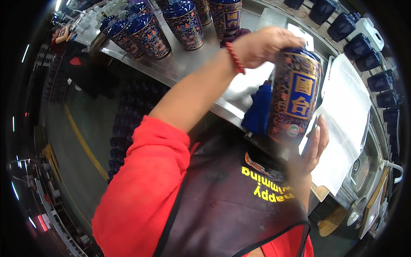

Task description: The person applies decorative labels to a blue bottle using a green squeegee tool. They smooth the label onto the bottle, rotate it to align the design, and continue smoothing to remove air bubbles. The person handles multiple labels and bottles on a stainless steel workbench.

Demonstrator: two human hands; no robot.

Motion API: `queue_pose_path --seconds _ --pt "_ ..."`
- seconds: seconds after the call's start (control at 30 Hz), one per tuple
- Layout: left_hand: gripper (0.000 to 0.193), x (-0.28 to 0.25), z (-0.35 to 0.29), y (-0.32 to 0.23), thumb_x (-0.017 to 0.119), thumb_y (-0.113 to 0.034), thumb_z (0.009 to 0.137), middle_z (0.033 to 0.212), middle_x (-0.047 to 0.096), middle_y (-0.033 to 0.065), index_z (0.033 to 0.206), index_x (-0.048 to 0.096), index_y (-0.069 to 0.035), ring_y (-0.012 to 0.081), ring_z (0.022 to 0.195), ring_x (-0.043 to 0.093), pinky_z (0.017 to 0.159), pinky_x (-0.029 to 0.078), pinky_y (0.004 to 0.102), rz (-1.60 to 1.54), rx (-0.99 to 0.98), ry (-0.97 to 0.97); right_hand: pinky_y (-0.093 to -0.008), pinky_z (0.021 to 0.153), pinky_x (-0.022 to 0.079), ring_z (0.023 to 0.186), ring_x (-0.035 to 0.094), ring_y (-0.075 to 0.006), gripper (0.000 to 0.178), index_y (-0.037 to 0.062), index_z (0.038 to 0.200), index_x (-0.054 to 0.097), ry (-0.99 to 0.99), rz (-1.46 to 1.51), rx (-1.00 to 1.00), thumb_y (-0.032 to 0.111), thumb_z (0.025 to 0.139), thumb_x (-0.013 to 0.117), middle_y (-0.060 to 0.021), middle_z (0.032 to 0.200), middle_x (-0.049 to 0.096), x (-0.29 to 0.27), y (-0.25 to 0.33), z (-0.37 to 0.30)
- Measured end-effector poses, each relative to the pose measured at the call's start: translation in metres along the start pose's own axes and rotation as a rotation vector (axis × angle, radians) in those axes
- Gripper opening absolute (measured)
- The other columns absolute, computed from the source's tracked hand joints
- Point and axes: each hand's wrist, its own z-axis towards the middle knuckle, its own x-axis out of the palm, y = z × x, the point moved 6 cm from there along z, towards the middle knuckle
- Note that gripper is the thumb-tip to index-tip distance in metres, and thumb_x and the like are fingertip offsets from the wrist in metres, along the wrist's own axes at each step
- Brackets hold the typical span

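Note:
My left hand [270,45], with a red beaded bracelet at the wrist, is closed over the top of a decorated bottle [284,96]. The bottle is dark blue with a dense floral pattern and a blue, gold-framed label. It stands nearly upright, tilted slightly, its base low and blurred. Beside the lower right of the base is my right hand [316,147], fingers stretched and slightly apart; its palm and thumb side are smeared by motion, so contact with the base is unclear. A blue cloth [259,109] lies just left of the bottle.
Several similar bottles [183,25] stand on the metal table [171,64] at the far left. White sheets [346,115] cover the surface to the right. Dark blue caps or blocks [358,46] line the far right edge, near a white jug [371,34]. Another person [62,35] is far left.

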Motion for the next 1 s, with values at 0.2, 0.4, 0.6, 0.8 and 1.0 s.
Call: queue_pose_path --seconds 0.2,0.4,0.6,0.8,1.0 --pt "0.019 -0.079 -0.083 -0.079 0.061 -0.021 0.104 0.098 0.072 0.0068 0.105 0.066 -0.002 0.0139 0.089 0.069 0.083 0.054 0.0277 -0.056 0.18 -0.305 -0.0458 0.107 0.045 0.131 0.051 -0.0383 0.074 0.0122 0.139 0.056 0.09 0.028 -0.155 -0.007 0.071 0.077 -0.017 0.149 0.051 0.045 0.012 0.069" --pt "0.029 -0.103 -0.139 -0.098 0.073 -0.019 0.096 0.102 0.073 0.0055 0.117 0.069 0.001 0.0098 0.093 0.065 0.086 0.052 0.0252 0.726 0.25 -0.622 -0.0423 0.108 0.047 0.132 0.048 -0.0344 0.082 0.019 0.143 0.057 0.129 0.011 -0.092 -0.004 0.069 0.081 -0.0087 0.151 0.049 0.055 -0.009 0.094" --pt "0.029 -0.117 -0.167 -0.083 0.075 -0.018 0.093 0.105 0.075 0.0111 0.115 0.07 0.002 0.0147 0.093 0.067 0.088 0.053 0.0301 1.068 0.201 -0.899 -0.0436 0.111 0.044 0.132 0.054 -0.0359 0.031 0.0057 0.121 0.069 0.035 -0.065 -0.03 -0.006 0.094 0.06 -0.0169 0.142 0.059 0.023 -0.069 0.115" --pt "0.025 -0.121 -0.174 -0.089 0.073 -0.013 0.094 0.104 0.072 0.0128 0.111 0.068 0.005 0.0164 0.095 0.064 0.091 0.052 0.0327 1.179 0.127 -0.983 -0.0338 0.1 0.047 0.116 0.064 -0.0281 0.019 0.001 0.108 0.068 0.01 0.152 0.269 -0.002 0.094 0.056 -0.0126 0.122 0.067 0.02 -0.189 0.168" --pt "0.023 -0.123 -0.18 -0.09 0.07 -0.012 0.095 0.113 0.072 0.0163 0.109 0.063 0.006 0.0257 0.1 0.065 0.095 0.05 0.0389 1.385 -0.07 -1.061 -0.0411 0.098 0.049 0.111 0.064 -0.0345 0.048 0.0009 0.122 0.067 -0.031 -0.067 0.487 0.037 0.091 0.068 -0.0209 0.118 0.067 0.063 -0.381 0.246"
